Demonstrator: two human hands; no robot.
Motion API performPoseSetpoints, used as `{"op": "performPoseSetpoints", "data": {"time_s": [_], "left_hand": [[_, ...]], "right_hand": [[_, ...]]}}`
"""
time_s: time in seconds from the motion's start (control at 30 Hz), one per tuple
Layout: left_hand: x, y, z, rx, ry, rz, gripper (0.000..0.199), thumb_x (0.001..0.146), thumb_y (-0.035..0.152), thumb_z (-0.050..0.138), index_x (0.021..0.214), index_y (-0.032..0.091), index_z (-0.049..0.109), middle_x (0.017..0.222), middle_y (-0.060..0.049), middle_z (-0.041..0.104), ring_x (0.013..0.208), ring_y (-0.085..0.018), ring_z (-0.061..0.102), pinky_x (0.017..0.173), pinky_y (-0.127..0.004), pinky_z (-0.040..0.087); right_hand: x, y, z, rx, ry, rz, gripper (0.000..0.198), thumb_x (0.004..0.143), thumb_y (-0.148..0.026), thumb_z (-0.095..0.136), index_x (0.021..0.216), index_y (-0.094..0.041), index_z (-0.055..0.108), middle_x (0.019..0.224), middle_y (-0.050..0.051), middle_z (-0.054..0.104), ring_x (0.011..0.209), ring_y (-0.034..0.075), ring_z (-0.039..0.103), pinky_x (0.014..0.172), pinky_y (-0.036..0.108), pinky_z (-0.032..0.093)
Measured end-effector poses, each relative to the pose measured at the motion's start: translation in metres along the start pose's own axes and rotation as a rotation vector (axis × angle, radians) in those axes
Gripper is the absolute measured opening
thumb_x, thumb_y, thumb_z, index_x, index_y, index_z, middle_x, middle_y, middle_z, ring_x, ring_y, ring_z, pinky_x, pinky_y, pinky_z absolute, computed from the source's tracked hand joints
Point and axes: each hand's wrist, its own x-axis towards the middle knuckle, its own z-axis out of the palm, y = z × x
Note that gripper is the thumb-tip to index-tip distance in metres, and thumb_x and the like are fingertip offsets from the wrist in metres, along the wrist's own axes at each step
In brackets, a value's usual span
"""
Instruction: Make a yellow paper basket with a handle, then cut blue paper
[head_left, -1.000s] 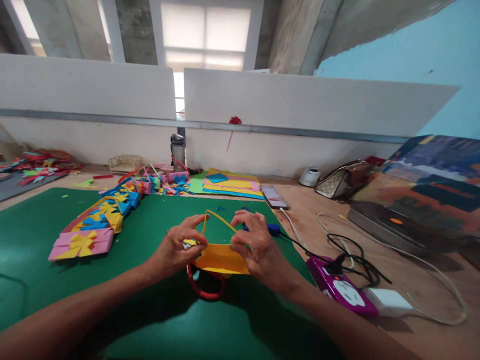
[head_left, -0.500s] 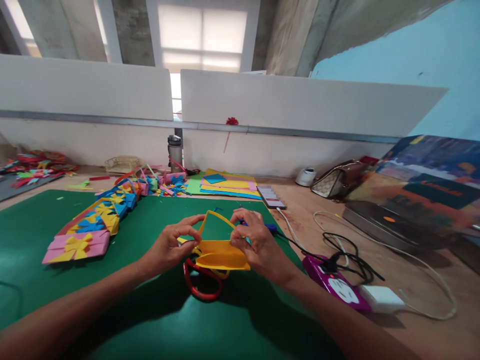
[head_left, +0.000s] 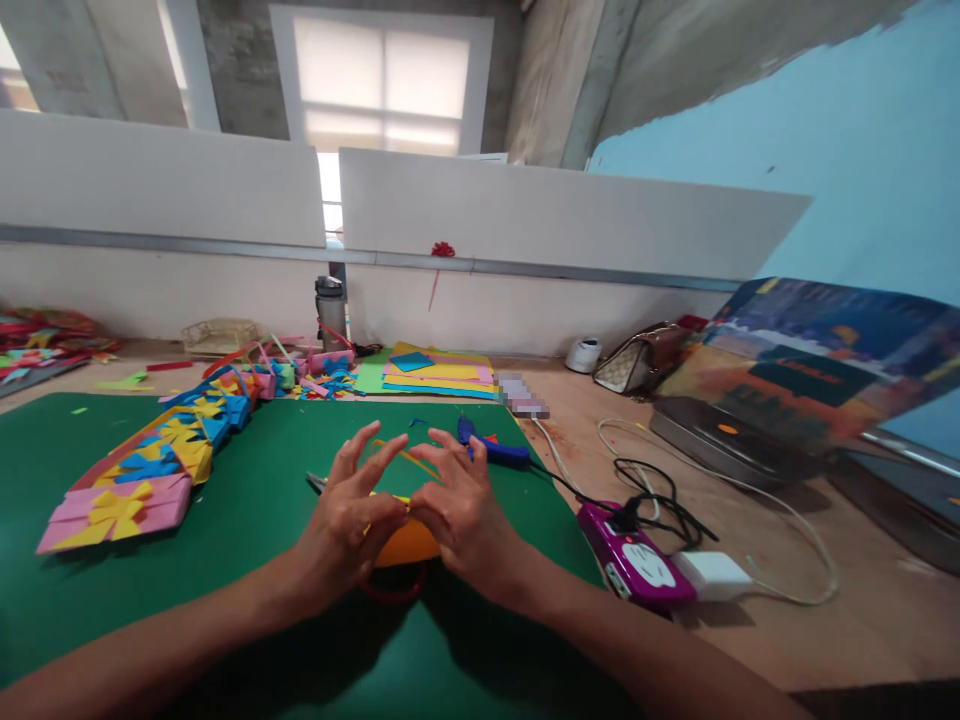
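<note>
A small yellow-orange paper bag (head_left: 409, 542) with a thin strip handle (head_left: 421, 462) is held low over the green mat. My left hand (head_left: 346, 515) pinches its upper edge between thumb and finger, other fingers spread. Close beside it, my right hand (head_left: 469, 520) pinches the same edge, the two thumbs nearly touching. Both hands cover most of the bag. Scissors lie underneath, their red handle (head_left: 397, 588) partly hidden and the blade tips showing past my left hand. Beyond my right hand rests a blue glue gun (head_left: 504, 455).
Decorated paper bags (head_left: 124, 512) stand in a row on the green mat (head_left: 255, 520) at left. Stacked coloured sheets (head_left: 442, 375), paper scraps and a grey bottle (head_left: 331, 312) are behind. At right are a purple power strip (head_left: 637, 565), cables and a white adapter (head_left: 712, 578).
Both hands have come closer together along the bag's upper edge. My view has shifted slightly right, and the glue gun beyond my right hand is more exposed.
</note>
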Motion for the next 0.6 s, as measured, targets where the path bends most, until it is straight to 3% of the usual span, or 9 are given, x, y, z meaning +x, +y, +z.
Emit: {"op": "performPoseSetpoints", "data": {"time_s": [0.3, 0.6], "left_hand": [[0.002, 0.003, -0.004, -0.012, 0.039, 0.042, 0.02, 0.081, 0.01, 0.048, 0.07, 0.016, 0.064, 0.133, -0.01, 0.045, 0.131, -0.029, 0.02, 0.1, -0.051, 0.031], [0.003, 0.006, -0.01, -0.015, 0.017, 0.033, 0.023, 0.082, 0.012, 0.046, 0.067, 0.018, 0.062, 0.127, -0.008, 0.051, 0.127, -0.027, 0.027, 0.1, -0.051, 0.031]], "right_hand": [[-0.001, -0.004, -0.001, 0.002, 0.037, -0.044, 0.023, 0.088, -0.021, 0.04, 0.075, -0.019, 0.06, 0.122, 0.008, 0.051, 0.128, 0.025, 0.026, 0.1, 0.053, 0.012], [0.0, -0.007, -0.012, 0.002, 0.012, -0.106, 0.017, 0.082, -0.012, 0.042, 0.071, -0.017, 0.055, 0.112, 0.009, 0.052, 0.122, 0.026, 0.034, 0.101, 0.052, 0.013]]}}
